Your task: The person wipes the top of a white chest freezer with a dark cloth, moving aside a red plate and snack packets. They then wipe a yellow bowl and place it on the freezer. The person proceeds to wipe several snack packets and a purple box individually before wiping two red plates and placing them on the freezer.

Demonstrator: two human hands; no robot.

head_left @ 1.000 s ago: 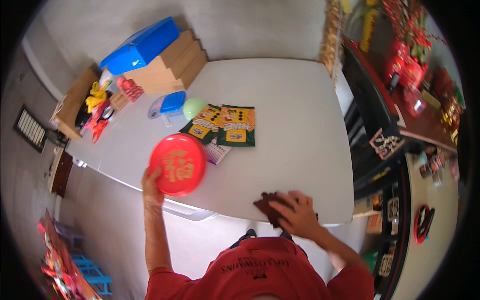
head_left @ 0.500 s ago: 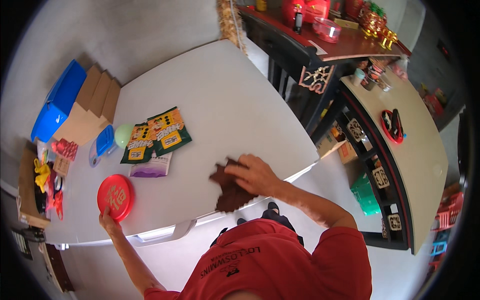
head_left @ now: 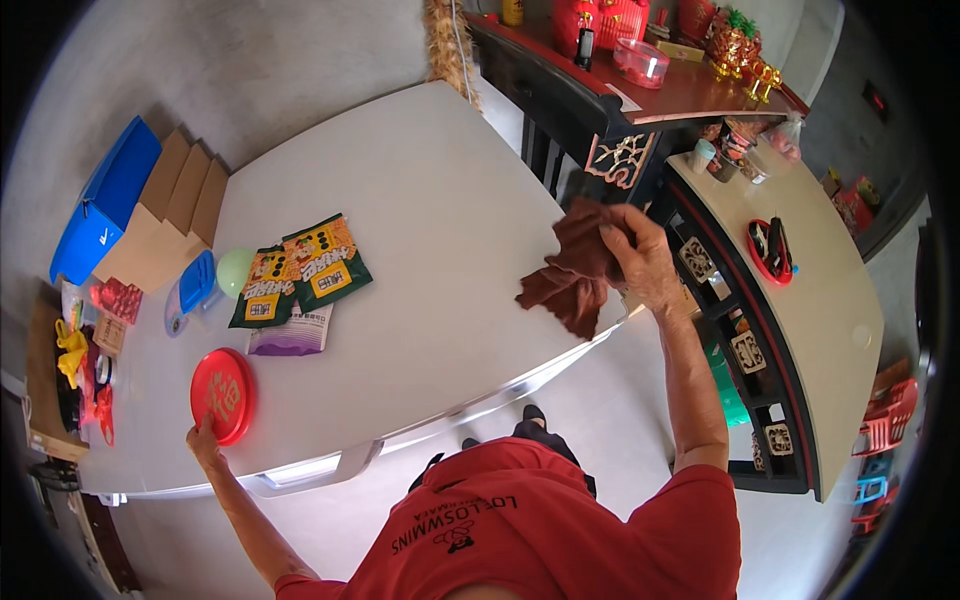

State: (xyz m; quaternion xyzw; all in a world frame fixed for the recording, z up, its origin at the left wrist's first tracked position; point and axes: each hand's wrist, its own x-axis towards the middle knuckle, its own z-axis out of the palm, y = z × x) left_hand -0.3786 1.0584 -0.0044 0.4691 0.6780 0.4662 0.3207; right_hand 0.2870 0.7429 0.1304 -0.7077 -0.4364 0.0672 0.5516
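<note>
A crumpled brown cloth (head_left: 575,270) hangs from my right hand (head_left: 643,260), whose thumb and fingers pinch it above the right corner of the white table (head_left: 430,240). At the table's near left edge, my left hand (head_left: 203,440) grips the rim of a round red lid or box (head_left: 225,395) with gold lettering. The underside of that red piece is hidden. Beyond it lie two green and orange snack packets (head_left: 325,260), overlapping a purple and white packet (head_left: 292,333).
A pale green ball (head_left: 235,272), a blue-lidded container (head_left: 196,282) and cardboard boxes (head_left: 165,225) with a blue bin (head_left: 105,200) line the left side. At right stand a dark red altar-like table (head_left: 685,80) and a beige-topped cabinet (head_left: 800,300) with a red tray (head_left: 770,250).
My right hand has lifted the brown cloth off the table and carried it right and away from me. The left hand remains at the red round piece.
</note>
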